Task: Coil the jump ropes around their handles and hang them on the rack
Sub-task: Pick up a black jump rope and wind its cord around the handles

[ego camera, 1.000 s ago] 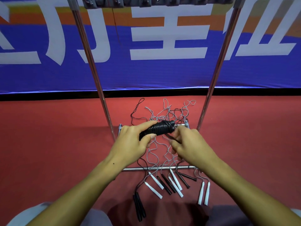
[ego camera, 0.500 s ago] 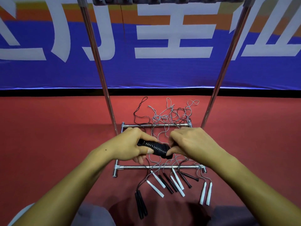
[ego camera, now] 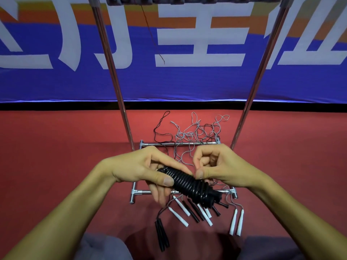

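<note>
A black jump rope (ego camera: 189, 184) is coiled tightly round its handles into a thick bundle. My left hand (ego camera: 144, 167) grips the bundle's left end, thumb on top. My right hand (ego camera: 219, 166) has its fingers curled and pinches the rope at the bundle's upper right. The bundle slants down to the right, above the rack's (ego camera: 120, 91) chrome base frame. Loose ropes with white handles (ego camera: 180, 215) and black handles (ego camera: 161, 235) lie on the red floor below, their cords tangled (ego camera: 195, 132) behind the frame.
Two chrome uprights rise left and right; the right upright (ego camera: 261, 72) leans outward. The rack's top bar with hooks (ego camera: 187, 0) sits at the frame's upper edge, a thin cord hanging from it. A blue banner wall (ego camera: 56, 81) stands behind.
The bundle came lower and nearer to me and tilted down to the right. My right hand shifted from the bundle's end to its upper right side. The view dipped slightly.
</note>
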{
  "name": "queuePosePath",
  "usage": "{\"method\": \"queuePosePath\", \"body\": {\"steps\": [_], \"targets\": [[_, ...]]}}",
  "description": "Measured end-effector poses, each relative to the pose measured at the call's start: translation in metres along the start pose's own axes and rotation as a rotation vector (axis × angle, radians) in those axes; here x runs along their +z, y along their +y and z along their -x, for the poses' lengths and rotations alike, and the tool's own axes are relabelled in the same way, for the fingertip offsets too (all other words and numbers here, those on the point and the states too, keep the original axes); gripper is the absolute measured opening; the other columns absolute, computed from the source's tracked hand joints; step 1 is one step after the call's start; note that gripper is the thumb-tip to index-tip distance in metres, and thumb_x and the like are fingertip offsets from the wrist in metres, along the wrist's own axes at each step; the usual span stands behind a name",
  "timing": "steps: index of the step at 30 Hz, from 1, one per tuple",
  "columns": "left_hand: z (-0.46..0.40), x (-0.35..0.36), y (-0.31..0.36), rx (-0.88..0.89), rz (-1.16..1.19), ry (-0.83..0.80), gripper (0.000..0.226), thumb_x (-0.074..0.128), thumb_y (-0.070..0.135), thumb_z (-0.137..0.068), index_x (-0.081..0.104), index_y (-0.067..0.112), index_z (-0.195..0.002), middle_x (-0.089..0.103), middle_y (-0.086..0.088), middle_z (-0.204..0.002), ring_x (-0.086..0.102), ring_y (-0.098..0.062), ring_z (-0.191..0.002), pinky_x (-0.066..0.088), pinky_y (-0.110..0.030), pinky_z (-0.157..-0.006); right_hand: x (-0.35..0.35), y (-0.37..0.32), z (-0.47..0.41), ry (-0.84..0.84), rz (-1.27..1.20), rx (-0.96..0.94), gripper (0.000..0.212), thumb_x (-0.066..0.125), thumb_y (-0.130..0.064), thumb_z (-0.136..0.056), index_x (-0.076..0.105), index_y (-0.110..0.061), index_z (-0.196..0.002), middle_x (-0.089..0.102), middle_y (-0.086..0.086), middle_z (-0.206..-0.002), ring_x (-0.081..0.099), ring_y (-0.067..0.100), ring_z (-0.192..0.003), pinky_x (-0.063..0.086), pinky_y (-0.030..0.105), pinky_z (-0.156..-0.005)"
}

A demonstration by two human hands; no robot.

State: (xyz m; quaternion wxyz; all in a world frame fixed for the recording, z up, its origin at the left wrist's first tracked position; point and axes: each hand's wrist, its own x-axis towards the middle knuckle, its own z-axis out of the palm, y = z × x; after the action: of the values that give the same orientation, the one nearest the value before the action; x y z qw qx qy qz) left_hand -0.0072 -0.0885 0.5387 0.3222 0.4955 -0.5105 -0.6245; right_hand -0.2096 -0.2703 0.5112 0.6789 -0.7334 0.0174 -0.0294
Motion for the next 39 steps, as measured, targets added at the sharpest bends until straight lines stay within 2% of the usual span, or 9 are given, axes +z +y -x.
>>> {"method": "queuePosePath", "body": {"steps": [5,11,13,17,21,27,31,34,39], "targets": [[-0.003,0.001,0.000,0.123,0.088,0.022,0.044,0.068,0.008,-0.101,0.066,0.023,-0.143,0.075,-0.015,-0.088,0.079,-0.032,-0.078,0.066,-0.039,-0.070,0.010,-0.003,-0.001,0.213,-0.100,-0.132,0.041,0.086,-0.054,-0.074,0.065,-0.019,-0.077,0.056,-0.006,-0.053,0.046,0.001,-0.042,0.036,0.013,-0.044],[-0.008,0.003,-0.005,0.234,0.262,0.184,0.056,0.083,0.031,-0.089,0.067,0.019,-0.141,0.070,-0.016,-0.082,0.076,-0.032,-0.071,0.065,-0.038,-0.067,0.014,-0.003,-0.005,0.480,-0.063,-0.251,0.015,0.062,-0.012,-0.099,0.063,-0.011,-0.084,0.062,-0.006,-0.072,0.049,0.014,-0.055,0.040,0.022,-0.051],[-0.010,0.003,-0.005,0.268,0.303,0.255,0.059,0.085,0.031,-0.087,0.067,0.018,-0.141,0.069,-0.017,-0.083,0.076,-0.032,-0.071,0.065,-0.037,-0.067,0.013,-0.001,-0.004,0.470,-0.077,-0.285,0.008,0.060,-0.005,-0.100,0.065,-0.008,-0.096,0.063,-0.005,-0.072,0.048,0.013,-0.051,0.038,0.022,-0.050],[-0.013,0.005,-0.005,0.308,0.354,0.378,0.042,0.075,0.017,-0.092,0.073,0.021,-0.134,0.067,-0.015,-0.081,0.075,-0.028,-0.070,0.064,-0.033,-0.066,0.015,0.004,-0.006,0.503,0.005,-0.307,0.021,0.061,0.007,-0.097,0.070,-0.011,-0.101,0.068,0.002,-0.076,0.060,0.017,-0.066,0.051,0.029,-0.063],[-0.021,0.009,-0.006,0.304,0.348,0.465,0.041,0.062,0.006,-0.100,0.067,0.014,-0.140,0.067,-0.017,-0.082,0.076,-0.030,-0.072,0.065,-0.033,-0.068,0.022,0.011,-0.010,0.603,0.057,-0.238,0.023,0.048,0.000,-0.107,0.070,-0.006,-0.105,0.076,0.009,-0.086,0.071,0.024,-0.074,0.059,0.034,-0.074],[-0.036,0.016,-0.009,0.274,0.221,0.612,0.041,0.067,0.015,-0.094,0.070,0.018,-0.135,0.069,-0.017,-0.082,0.078,-0.038,-0.077,0.065,-0.033,-0.068,0.028,0.021,-0.016,0.598,0.005,-0.037,0.024,0.039,-0.011,-0.112,0.060,0.000,-0.111,0.066,0.017,-0.070,0.055,0.018,-0.053,0.045,0.030,-0.055],[-0.042,0.016,-0.015,0.251,0.143,0.679,0.038,0.067,0.009,-0.099,0.068,0.016,-0.137,0.070,-0.016,-0.080,0.078,-0.039,-0.076,0.066,-0.033,-0.068,0.027,0.023,-0.018,0.563,-0.105,0.088,0.026,0.039,-0.007,-0.110,0.064,-0.003,-0.113,0.075,0.012,-0.091,0.050,0.013,-0.053,0.041,0.024,-0.050],[-0.045,0.017,-0.017,0.244,0.092,0.696,0.038,0.065,0.005,-0.102,0.067,0.017,-0.138,0.069,-0.015,-0.079,0.078,-0.039,-0.074,0.066,-0.035,-0.068,0.029,0.026,-0.019,0.585,-0.253,0.139,0.024,0.043,-0.005,-0.107,0.067,-0.010,-0.107,0.071,0.008,-0.092,0.046,0.013,-0.053,0.037,0.021,-0.046],[-0.044,0.014,-0.017,0.250,0.039,0.723,0.037,0.064,0.004,-0.102,0.068,0.020,-0.136,0.070,-0.013,-0.078,0.078,-0.038,-0.073,0.065,-0.033,-0.067,0.023,0.021,-0.016,0.541,-0.308,0.105,0.018,0.053,0.001,-0.103,0.067,0.003,-0.115,0.078,0.011,-0.093,0.052,0.014,-0.048,0.033,0.022,-0.045]]}}
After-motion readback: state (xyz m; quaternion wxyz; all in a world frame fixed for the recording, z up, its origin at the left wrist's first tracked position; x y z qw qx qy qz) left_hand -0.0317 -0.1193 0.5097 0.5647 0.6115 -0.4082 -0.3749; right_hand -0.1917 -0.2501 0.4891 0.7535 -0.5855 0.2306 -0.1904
